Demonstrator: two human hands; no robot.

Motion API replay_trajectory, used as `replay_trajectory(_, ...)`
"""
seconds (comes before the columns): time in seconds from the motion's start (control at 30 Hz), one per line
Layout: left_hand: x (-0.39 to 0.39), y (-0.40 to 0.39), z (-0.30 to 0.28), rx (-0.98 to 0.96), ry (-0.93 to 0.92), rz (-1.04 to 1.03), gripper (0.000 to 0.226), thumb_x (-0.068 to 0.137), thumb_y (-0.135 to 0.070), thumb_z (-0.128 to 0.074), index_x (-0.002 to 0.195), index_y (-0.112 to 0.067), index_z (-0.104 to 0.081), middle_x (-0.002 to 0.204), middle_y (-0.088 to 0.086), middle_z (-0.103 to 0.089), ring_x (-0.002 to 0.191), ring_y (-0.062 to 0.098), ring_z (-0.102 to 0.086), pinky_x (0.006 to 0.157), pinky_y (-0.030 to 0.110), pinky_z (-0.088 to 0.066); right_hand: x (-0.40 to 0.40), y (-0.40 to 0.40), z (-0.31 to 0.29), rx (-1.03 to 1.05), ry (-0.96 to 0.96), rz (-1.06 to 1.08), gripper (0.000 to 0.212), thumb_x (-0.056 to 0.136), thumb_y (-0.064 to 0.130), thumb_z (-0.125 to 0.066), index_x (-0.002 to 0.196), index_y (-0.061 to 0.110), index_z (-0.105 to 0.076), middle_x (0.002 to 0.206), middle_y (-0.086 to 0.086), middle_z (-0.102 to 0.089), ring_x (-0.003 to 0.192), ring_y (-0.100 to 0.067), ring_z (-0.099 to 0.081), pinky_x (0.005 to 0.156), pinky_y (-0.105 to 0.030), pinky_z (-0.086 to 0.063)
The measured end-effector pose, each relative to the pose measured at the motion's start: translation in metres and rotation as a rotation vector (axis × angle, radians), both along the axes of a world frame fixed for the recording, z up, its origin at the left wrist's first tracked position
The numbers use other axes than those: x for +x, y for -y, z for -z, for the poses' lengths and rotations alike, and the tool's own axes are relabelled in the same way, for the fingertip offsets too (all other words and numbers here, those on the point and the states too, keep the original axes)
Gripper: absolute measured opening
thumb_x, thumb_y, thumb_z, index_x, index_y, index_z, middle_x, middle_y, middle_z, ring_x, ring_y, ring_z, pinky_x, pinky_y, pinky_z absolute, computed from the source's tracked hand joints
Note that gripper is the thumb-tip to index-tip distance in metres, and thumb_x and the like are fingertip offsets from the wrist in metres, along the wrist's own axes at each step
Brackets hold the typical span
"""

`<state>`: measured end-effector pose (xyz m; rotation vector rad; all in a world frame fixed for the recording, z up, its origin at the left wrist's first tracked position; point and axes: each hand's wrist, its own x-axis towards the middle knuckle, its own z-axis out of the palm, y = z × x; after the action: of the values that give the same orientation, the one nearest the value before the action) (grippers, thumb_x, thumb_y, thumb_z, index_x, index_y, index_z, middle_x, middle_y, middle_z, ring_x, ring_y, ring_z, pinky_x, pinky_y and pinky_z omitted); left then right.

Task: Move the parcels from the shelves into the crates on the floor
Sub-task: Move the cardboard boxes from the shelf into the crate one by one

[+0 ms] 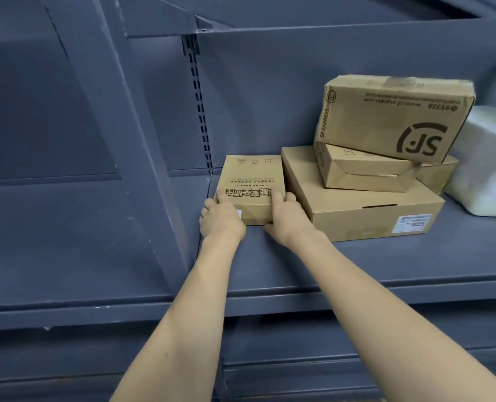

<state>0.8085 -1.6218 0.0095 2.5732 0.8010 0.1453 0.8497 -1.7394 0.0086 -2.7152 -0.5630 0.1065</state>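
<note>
I see both hands on the small box (248, 181) on the shelf (357, 262): left hand (222, 219) and right hand (287, 219) grip its near corners.

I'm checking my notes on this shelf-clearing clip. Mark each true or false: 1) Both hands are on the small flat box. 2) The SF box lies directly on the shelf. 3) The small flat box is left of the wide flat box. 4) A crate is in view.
1) Both hands, left hand and right hand, grip the small flat box: true.
2) False: the SF box rests on a smaller box, stacked on the wide flat box.
3) True.
4) False: only the shelf and parcels show.
</note>
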Motion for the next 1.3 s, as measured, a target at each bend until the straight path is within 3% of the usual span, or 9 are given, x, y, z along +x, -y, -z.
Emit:
replay_trajectory(0.2,-0.018,0.014,0.005,-0.043,0.149,-0.072,0.077,0.087,-0.01,-0.062,0.148,-0.009,-0.014,0.132,0.017,-0.035,0.114,0.034,-0.048,0.088,0.039,-0.045,-0.011,0.004,0.0,0.042,0.121,-0.033,0.07,0.091,0.006,-0.053,0.148,0.008,-0.012,0.132,-0.019,-0.033,0.117,-0.032,-0.04,0.096,-0.031,-0.037)
replay_trajectory(0.4,-0.065,0.054,0.0,-0.129,0.439,-0.126,0.076,0.093,-0.007,-0.051,0.151,-0.008,-0.002,0.143,0.013,-0.025,0.11,0.027,-0.051,0.091,0.032,-0.041,-0.048,0.021,-0.015,0.249,0.355,-0.095,0.078,0.087,-0.008,-0.048,0.151,0.011,-0.008,0.154,-0.022,-0.006,0.14,-0.034,-0.019,0.111,-0.031,-0.024)
replay_trajectory(0.63,-0.137,0.107,-0.026,-0.216,0.825,-0.013,0.067,0.093,-0.025,-0.055,0.149,-0.018,-0.018,0.139,-0.004,-0.035,0.112,0.0,-0.043,0.087,0.008,-0.028,-0.093,0.085,-0.016,0.544,0.616,-0.131,0.076,0.086,-0.002,-0.06,0.149,0.017,-0.022,0.153,-0.013,-0.025,0.132,-0.027,-0.039,0.097,-0.034,-0.046)
replay_trajectory(0.73,-0.166,0.122,-0.03,-0.356,0.942,-0.05,0.074,0.087,-0.039,-0.057,0.148,-0.016,-0.021,0.126,-0.005,-0.05,0.108,-0.003,-0.049,0.093,0.016,-0.037,-0.116,0.119,-0.003,0.596,0.651,-0.161,0.079,0.084,0.002,-0.068,0.148,0.016,-0.024,0.15,-0.01,-0.032,0.133,-0.02,-0.039,0.102,-0.023,-0.038)
replay_trajectory(0.83,-0.186,0.132,-0.03,-0.441,0.879,-0.061,0.089,0.075,-0.055,-0.054,0.148,-0.017,-0.02,0.117,-0.008,-0.048,0.107,0.005,-0.053,0.093,0.026,-0.045,-0.138,0.149,0.012,0.631,0.685,-0.149,0.075,0.083,0.009,-0.069,0.145,0.014,-0.029,0.147,-0.013,-0.039,0.132,-0.02,-0.041,0.098,-0.029,-0.044)
replay_trajectory(0.97,-0.204,0.147,-0.032,-0.519,0.673,-0.041,0.098,0.067,-0.065,-0.051,0.149,-0.022,-0.019,0.138,-0.012,-0.039,0.124,0.005,-0.041,0.105,0.03,-0.036,-0.159,0.173,0.028,0.691,0.713,-0.123,0.071,0.08,0.01,-0.069,0.142,0.013,-0.035,0.144,-0.016,-0.044,0.131,-0.022,-0.045,0.089,-0.039,-0.053)
replay_trajectory(1.13,-0.224,0.159,-0.038,-0.621,0.601,0.042,0.039,0.076,-0.053,-0.066,0.112,-0.048,-0.052,0.1,-0.032,-0.063,0.096,-0.011,-0.058,0.089,0.018,-0.046,-0.17,0.19,0.025,0.741,0.726,-0.153,0.067,0.081,0.014,-0.07,0.14,0.01,-0.037,0.142,-0.015,-0.046,0.13,-0.021,-0.046,0.098,-0.033,-0.047)
replay_trajectory(1.23,-0.234,0.167,-0.041,-0.696,0.689,0.002,0.06,0.057,-0.063,-0.073,0.112,-0.048,-0.054,0.108,-0.021,-0.066,0.102,0.003,-0.062,0.09,0.036,-0.051,-0.175,0.198,0.021,0.742,0.655,-0.2,0.07,0.082,0.014,-0.072,0.142,0.011,-0.037,0.142,-0.012,-0.045,0.13,-0.018,-0.045,0.1,-0.03,-0.044)
replay_trajectory(1.3,-0.241,0.174,-0.045,-0.654,0.728,-0.052,0.088,0.056,-0.063,-0.076,0.133,-0.036,-0.045,0.123,-0.019,-0.058,0.111,0.005,-0.057,0.096,0.037,-0.047,-0.179,0.204,0.019,0.717,0.568,-0.236,0.068,0.084,0.017,-0.069,0.144,0.017,-0.036,0.146,-0.006,-0.041,0.13,-0.015,-0.043,0.099,-0.03,-0.045)
